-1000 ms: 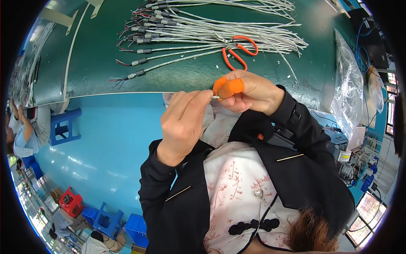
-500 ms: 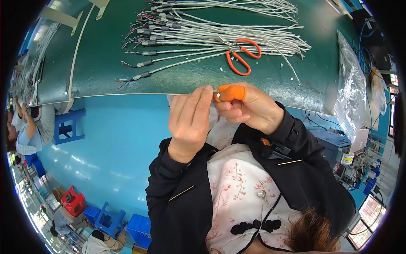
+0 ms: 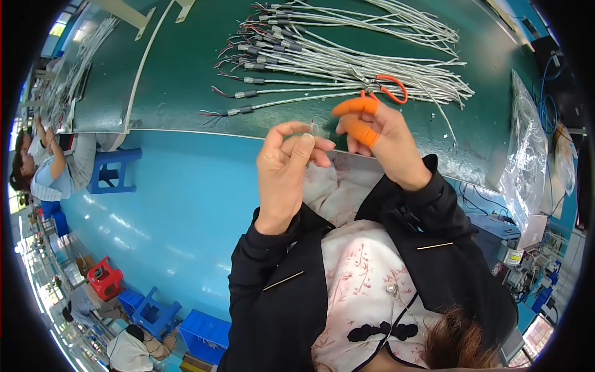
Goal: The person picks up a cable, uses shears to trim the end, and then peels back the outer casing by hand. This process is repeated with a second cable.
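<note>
My left hand is raised at the near edge of the bench, thumb and forefinger pinched. A tiny thin piece, perhaps a wire end, stands at its fingertips, too small to name. My right hand is apart from it on the right, fingers spread and holding nothing I can see. Two of its fingers wear orange finger cots. Just beyond it lie red-handled scissors, resting on a bundle of silvery braided cables with dark sleeves and stripped red and black wire ends.
The cables lie across the green bench, with small white scraps on it. A clear plastic bag hangs at the right. Blue stools and a red stool stand on the blue floor. Another person sits at the far left.
My hands, together before, have moved apart. The right hand has opened and moved right; the left has turned so its thumb shows. The whole view has shifted slightly.
</note>
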Tool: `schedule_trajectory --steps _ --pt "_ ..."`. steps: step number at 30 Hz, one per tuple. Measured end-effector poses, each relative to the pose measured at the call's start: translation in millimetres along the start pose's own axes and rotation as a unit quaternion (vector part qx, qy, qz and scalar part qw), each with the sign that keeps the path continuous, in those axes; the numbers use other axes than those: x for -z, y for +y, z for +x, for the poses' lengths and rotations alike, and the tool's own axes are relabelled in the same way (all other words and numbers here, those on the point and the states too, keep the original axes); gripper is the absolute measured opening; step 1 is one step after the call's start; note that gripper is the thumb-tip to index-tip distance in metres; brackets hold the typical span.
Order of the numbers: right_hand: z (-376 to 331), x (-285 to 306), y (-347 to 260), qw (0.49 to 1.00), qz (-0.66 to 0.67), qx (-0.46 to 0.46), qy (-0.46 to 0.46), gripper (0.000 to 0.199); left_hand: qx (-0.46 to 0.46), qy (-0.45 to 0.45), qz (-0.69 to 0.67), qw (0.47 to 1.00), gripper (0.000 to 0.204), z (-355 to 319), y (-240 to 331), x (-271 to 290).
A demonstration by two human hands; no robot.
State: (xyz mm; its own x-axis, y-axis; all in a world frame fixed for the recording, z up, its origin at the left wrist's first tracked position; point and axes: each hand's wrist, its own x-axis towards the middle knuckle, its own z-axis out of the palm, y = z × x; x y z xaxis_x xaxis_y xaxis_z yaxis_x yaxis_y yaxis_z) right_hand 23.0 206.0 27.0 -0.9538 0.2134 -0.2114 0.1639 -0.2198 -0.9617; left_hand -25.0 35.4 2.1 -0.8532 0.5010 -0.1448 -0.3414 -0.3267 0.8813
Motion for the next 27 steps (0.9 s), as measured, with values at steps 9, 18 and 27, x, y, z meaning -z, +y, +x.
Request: schedule_trajectory --steps 9,18,27 --pt "0 -20 -1 0.998 -0.02 0.038 -0.044 0.017 -0.055 -0.016 0.004 0.998 0.016 -3 -3 3" --pt "9 -12 7 0.952 -0.166 0.247 -0.071 0.011 -0.015 -0.055 -0.073 0.996 0.012 -2 0 2" --pt "7 -13 17 0.985 -0.092 0.133 -0.054 0.011 0.009 -0.059 -0.166 0.984 0.012 0 -2 1"
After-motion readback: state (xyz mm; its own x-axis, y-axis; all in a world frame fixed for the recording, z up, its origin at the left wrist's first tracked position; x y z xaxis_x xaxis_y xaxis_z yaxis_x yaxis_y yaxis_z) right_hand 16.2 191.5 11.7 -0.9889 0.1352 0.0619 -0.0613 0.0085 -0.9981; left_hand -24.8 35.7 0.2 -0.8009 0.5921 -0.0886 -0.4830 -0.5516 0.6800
